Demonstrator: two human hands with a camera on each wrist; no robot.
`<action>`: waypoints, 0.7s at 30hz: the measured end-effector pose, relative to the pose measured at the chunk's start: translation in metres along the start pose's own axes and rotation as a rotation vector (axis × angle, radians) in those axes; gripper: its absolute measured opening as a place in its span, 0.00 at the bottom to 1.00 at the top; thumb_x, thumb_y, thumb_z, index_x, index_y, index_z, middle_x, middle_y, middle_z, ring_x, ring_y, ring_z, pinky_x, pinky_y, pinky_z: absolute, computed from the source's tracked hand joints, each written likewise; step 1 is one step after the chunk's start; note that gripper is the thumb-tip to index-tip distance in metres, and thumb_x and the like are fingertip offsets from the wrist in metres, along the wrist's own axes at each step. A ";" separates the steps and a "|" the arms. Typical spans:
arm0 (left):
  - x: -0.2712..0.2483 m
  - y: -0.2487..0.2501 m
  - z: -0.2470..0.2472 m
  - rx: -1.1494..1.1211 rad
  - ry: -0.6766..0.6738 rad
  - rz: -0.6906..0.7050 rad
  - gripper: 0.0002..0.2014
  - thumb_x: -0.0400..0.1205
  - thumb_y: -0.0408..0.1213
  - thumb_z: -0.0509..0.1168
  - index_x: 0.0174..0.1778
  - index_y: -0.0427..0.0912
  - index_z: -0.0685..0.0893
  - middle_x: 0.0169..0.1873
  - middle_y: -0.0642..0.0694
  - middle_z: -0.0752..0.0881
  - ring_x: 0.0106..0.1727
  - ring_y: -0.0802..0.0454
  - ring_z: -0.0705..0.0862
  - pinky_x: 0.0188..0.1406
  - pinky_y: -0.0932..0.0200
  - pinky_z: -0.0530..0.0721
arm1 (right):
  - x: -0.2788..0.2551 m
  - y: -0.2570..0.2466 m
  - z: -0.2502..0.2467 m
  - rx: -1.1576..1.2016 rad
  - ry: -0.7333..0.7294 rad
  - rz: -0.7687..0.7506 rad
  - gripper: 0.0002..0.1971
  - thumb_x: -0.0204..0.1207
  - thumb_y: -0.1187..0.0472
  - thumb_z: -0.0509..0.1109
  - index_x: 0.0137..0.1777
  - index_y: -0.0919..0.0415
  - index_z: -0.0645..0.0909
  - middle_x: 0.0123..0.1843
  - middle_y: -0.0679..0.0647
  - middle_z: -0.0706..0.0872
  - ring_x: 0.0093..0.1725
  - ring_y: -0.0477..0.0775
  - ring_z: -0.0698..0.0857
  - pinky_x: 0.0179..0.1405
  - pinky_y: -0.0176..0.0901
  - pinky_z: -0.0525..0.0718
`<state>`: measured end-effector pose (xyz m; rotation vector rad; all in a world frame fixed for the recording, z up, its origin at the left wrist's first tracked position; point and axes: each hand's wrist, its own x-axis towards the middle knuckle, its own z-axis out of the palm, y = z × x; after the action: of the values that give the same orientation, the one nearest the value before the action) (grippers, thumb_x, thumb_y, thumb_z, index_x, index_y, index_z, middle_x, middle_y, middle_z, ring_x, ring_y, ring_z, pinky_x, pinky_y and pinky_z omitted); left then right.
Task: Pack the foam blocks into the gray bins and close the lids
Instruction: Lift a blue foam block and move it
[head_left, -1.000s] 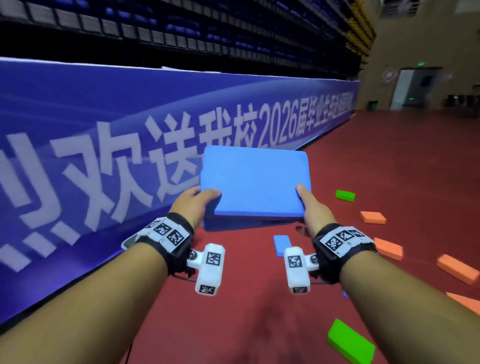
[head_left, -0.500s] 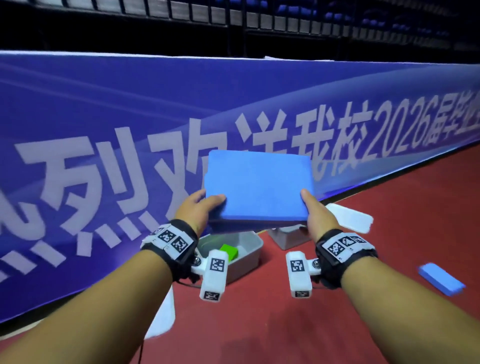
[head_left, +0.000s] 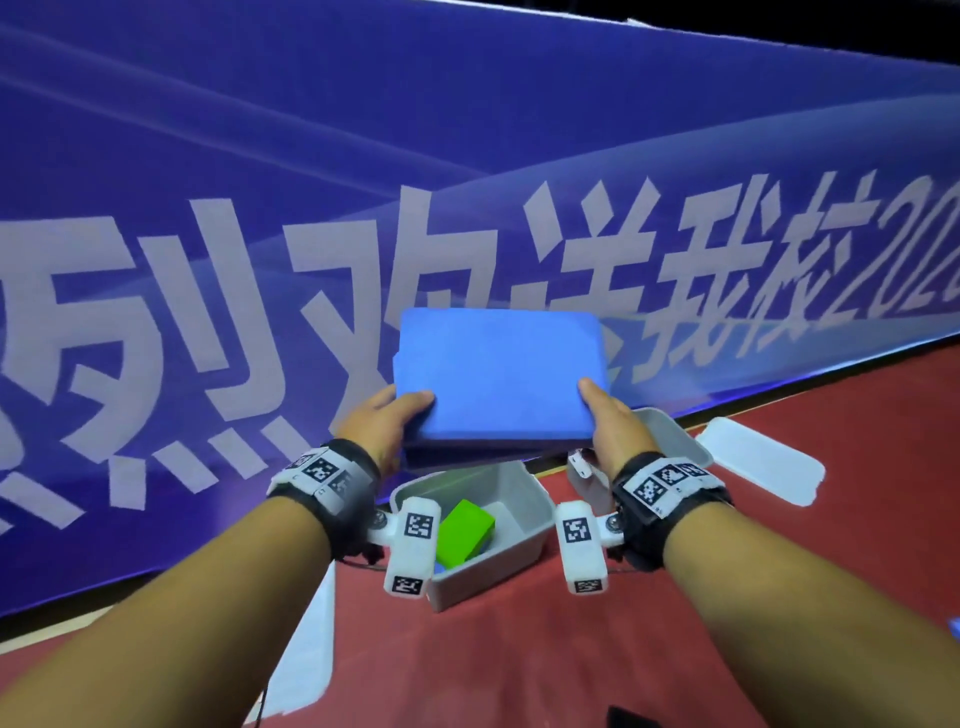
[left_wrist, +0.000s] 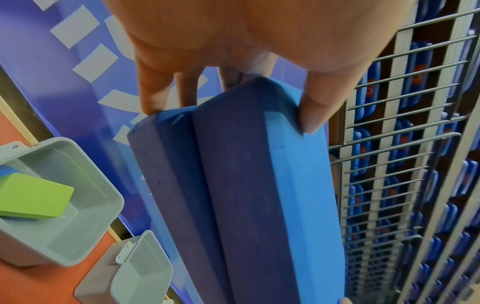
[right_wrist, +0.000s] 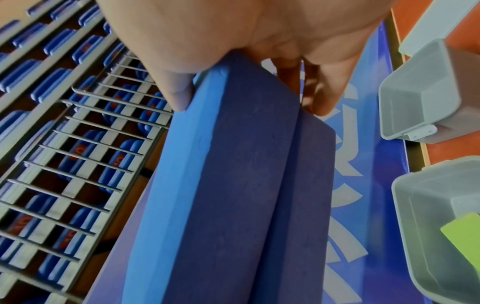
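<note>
Two stacked blue foam blocks (head_left: 498, 376) hang in the air between my hands. My left hand (head_left: 387, 423) grips their left end, thumb on top and fingers underneath; my right hand (head_left: 605, 426) grips the right end the same way. The wrist views show the blue foam blocks (left_wrist: 246, 195) (right_wrist: 233, 195) as two slabs pressed together. Below them on the red floor stands an open gray bin (head_left: 519, 545) holding a green foam block (head_left: 464, 531) over a blue one. A second open gray bin (head_left: 670, 441) stands right of it, partly hidden by my right wrist.
A white lid (head_left: 761, 465) lies flat right of the second bin; another white lid (head_left: 309, 649) lies by my left forearm. A tall blue banner (head_left: 467, 182) walls off the space just behind the bins. A blue block edge (head_left: 955, 626) shows at far right.
The view has swung left and down from the scattered blocks to the two bins. My hands carried the blue blocks over the bins, which now look nearer.
</note>
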<state>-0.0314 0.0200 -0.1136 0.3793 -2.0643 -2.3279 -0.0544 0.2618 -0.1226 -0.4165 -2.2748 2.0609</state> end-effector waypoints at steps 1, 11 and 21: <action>0.034 -0.005 0.001 0.001 0.000 -0.016 0.04 0.82 0.36 0.66 0.50 0.48 0.84 0.38 0.54 0.91 0.32 0.59 0.88 0.25 0.62 0.83 | 0.031 0.001 0.012 -0.037 0.006 0.003 0.24 0.79 0.42 0.66 0.67 0.57 0.78 0.62 0.53 0.85 0.59 0.56 0.84 0.67 0.51 0.78; 0.242 -0.025 0.027 0.556 0.060 -0.191 0.45 0.76 0.59 0.67 0.85 0.55 0.52 0.75 0.38 0.76 0.72 0.37 0.77 0.71 0.45 0.76 | 0.225 0.040 0.068 -0.746 -0.227 0.155 0.50 0.61 0.35 0.69 0.85 0.41 0.54 0.83 0.58 0.65 0.74 0.57 0.77 0.73 0.48 0.74; 0.280 -0.061 0.046 0.600 -0.089 -0.273 0.36 0.79 0.52 0.68 0.82 0.62 0.60 0.79 0.49 0.70 0.74 0.48 0.75 0.73 0.51 0.75 | 0.276 0.061 0.089 -0.933 -0.450 0.156 0.35 0.79 0.45 0.66 0.84 0.43 0.58 0.78 0.49 0.75 0.69 0.53 0.81 0.58 0.40 0.77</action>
<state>-0.3026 0.0270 -0.2172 0.6010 -2.8964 -1.8036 -0.3286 0.2433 -0.2334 -0.1430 -3.4855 1.0501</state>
